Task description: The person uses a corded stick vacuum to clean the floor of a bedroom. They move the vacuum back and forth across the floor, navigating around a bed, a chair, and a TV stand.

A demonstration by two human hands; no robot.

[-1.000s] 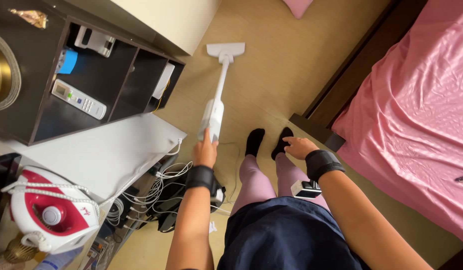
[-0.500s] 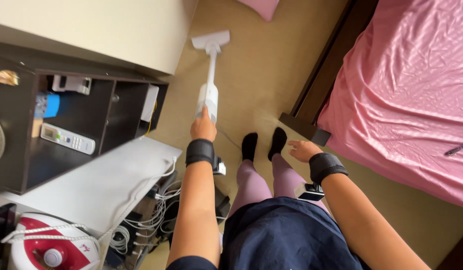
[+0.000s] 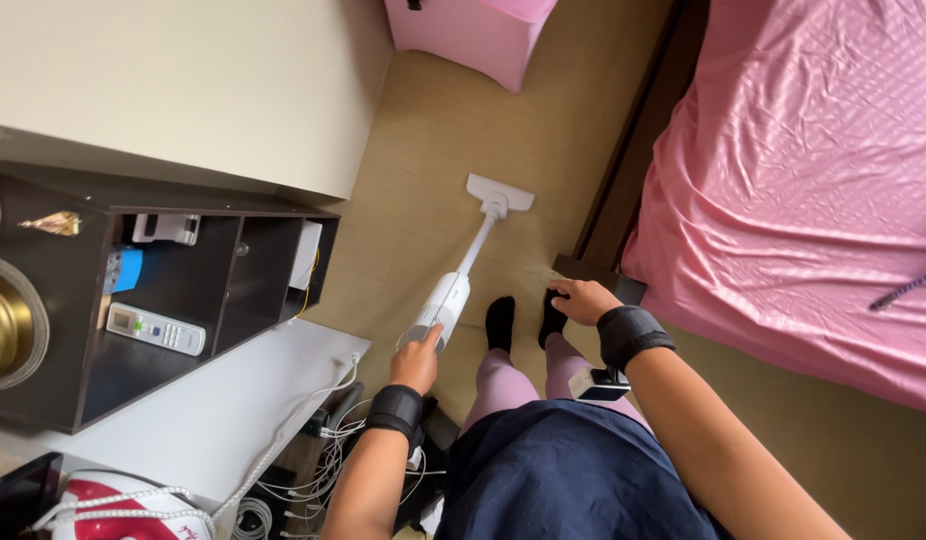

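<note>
White stick vacuum [image 3: 453,290] on tan floor, in the lane between dark shelf unit [image 3: 183,300] and pink-covered bed [image 3: 813,180]. Floor head [image 3: 499,193] flat on the floor, well ahead of black-socked feet [image 3: 523,320]. Long axis running from the motor body near the hand, up and slightly right, to the head (wand tilted, not upright). Lies straight ahead of left hand [image 3: 416,365], extending away from the body.

Left hand closed around the vacuum's handle end, black wrist band behind it. Right hand [image 3: 581,300] loosely curled, holding nothing, hanging near the bed's dark wooden frame [image 3: 623,180], just right of the feet; small device strapped below its black band. Left hand plainly the nearer one, in fact the only one on the tool.

Compared with half a second ago: floor head now lower in view and closer to the feet, wand more foreshortened. Pink stool [image 3: 473,40] now showing at top. Shelf unit shifted right and lower in view (camera moved). Grip on handle unchanged. Right hand much as before.

Cables [image 3: 323,450] tangled by the white table [image 3: 183,420], left of the legs.
</note>
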